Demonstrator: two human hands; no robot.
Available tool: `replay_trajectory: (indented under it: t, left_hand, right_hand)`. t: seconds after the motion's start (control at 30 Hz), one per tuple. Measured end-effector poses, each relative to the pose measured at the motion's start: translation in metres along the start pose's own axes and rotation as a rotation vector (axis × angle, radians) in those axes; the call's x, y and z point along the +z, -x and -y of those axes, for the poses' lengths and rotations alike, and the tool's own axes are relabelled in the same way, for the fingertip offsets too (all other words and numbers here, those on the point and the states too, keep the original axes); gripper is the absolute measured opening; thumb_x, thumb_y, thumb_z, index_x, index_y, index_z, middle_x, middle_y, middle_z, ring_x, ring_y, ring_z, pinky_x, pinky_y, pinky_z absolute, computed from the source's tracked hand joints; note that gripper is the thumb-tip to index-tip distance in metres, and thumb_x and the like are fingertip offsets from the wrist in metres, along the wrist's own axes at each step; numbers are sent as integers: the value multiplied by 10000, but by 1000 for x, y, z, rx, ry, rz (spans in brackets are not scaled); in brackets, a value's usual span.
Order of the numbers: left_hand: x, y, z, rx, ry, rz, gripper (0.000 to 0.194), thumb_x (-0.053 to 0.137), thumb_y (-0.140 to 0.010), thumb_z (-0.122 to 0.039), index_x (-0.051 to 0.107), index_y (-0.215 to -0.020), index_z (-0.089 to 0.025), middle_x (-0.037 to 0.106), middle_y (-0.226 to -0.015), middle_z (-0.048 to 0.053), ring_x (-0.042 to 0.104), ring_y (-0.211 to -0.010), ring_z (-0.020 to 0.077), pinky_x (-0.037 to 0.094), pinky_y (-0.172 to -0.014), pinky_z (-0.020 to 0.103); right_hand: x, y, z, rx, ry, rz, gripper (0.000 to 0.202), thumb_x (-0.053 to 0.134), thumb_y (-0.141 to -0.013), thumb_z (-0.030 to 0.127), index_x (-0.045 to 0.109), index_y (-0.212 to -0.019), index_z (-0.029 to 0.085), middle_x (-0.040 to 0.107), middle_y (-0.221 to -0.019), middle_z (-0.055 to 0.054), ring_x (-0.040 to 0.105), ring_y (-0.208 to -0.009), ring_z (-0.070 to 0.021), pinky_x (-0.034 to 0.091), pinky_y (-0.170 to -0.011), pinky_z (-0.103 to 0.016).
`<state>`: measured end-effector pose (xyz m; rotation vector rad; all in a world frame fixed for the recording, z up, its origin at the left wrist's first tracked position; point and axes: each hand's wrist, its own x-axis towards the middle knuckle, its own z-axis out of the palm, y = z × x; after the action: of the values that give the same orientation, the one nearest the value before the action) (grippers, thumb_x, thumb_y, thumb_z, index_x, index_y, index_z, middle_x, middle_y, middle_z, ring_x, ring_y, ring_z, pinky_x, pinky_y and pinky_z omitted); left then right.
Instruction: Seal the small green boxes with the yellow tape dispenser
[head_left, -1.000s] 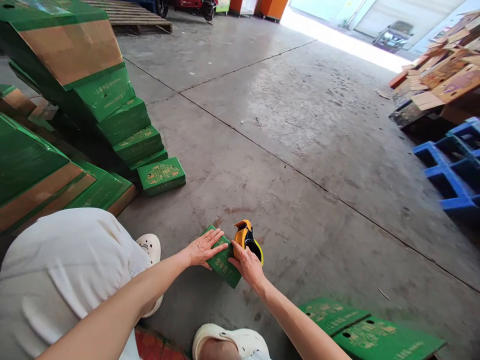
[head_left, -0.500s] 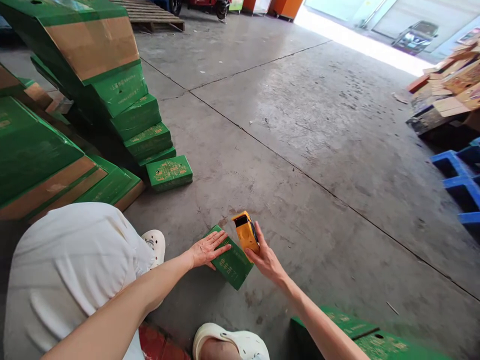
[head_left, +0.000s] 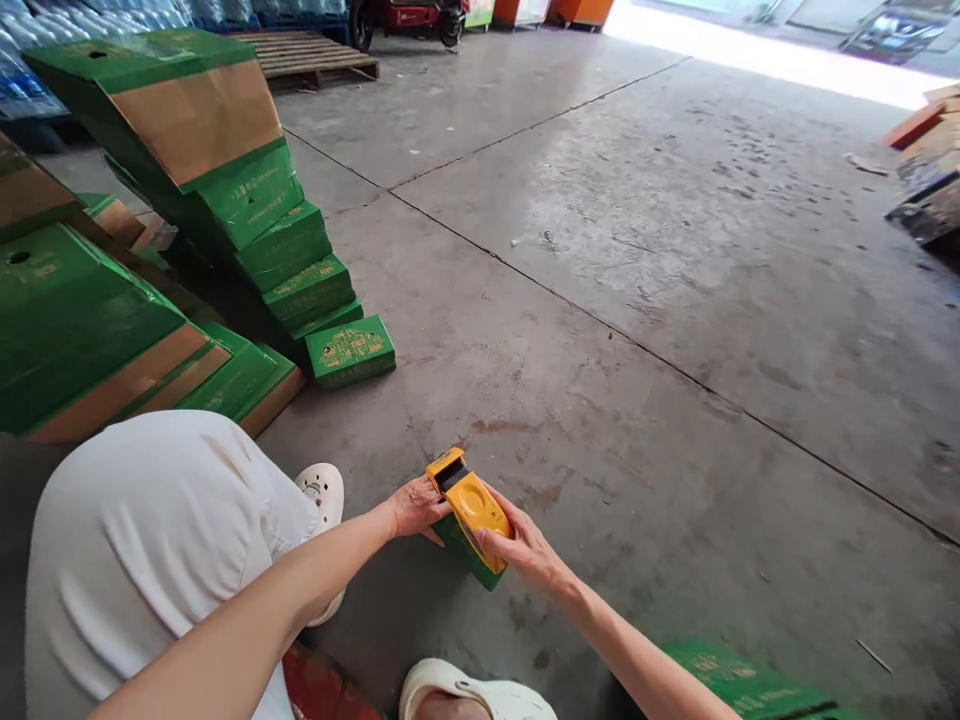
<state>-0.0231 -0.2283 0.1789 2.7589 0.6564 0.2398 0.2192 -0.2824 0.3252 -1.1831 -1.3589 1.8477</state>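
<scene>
A small green cardboard box (head_left: 472, 570) stands on the concrete floor in front of me, mostly covered by my hands and the tool. My left hand (head_left: 420, 508) holds it at its left end, with the thumb low on the near side and the fingertips hidden. My right hand (head_left: 517, 540) is wrapped round a yellow handheld device (head_left: 474, 500) with a dark gap near its far end. That device lies over the top of the box, its far end close to my left fingers. Whether it presses on the box I cannot tell.
Green cartons (head_left: 247, 200) form a leaning stack at the left, with a small green box (head_left: 351, 350) at its foot. More green cartons (head_left: 735, 680) are at the lower right. A wooden pallet (head_left: 307, 55) lies behind. My white clog (head_left: 480, 690) is near the box.
My right hand has brought the yellow device left and down, from beside the green box to over its top. My left hand stays at the box, its fingers now partly covered.
</scene>
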Motion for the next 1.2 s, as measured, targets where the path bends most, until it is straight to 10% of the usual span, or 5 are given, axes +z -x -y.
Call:
replay_trajectory:
  t: [0.27,0.47,0.7,1.0,1.2]
  left_hand:
    - [6,3,-7,-88,-21,14,1264,946,-686,-579,294,-1699,-197,309,-1735,175,287,-1610,399,234,-1339,489]
    - [-19,26,-4,-195,121,-119,919,726,-912,-624,387,-1657,-204,397,-1701,167,293,-1619,330,182,-1343,529]
    - [-62,14,12,-1119,1242,-412,521,493,-1009,-585,736,-1140,-144,770,-1083,152,757,-993,238,619,-903,401]
    - [-87,-1,18,-1051,1882,-2,621,1004,-480,-565,745,-876,-162,724,-798,29,691,-755,180,592,-764,340]
    - [-83,-1,25,-1037,1820,-48,573,1019,-478,-491,763,-876,-168,679,-705,-27,616,-660,122,544,-719,292]
  right_hand:
    - [-7,-2,-10,12,93,148,945,793,-877,571,396,-1663,228,658,-1431,-114,662,-1159,-292,553,-958,-379]
    - [-10,0,-6,70,73,158,924,766,-893,610,404,-1655,234,663,-1426,-119,657,-1183,-299,554,-974,-399]
    - [-9,-7,5,153,28,201,947,757,-888,642,368,-1671,276,676,-1419,-102,688,-1161,-297,588,-964,-437]
    - [-4,-8,13,164,64,179,929,774,-872,647,415,-1656,298,717,-1317,-82,700,-1033,-263,594,-841,-354]
    - [-6,-9,8,153,52,176,928,782,-880,625,420,-1652,259,700,-1356,-99,686,-1083,-261,575,-891,-356]
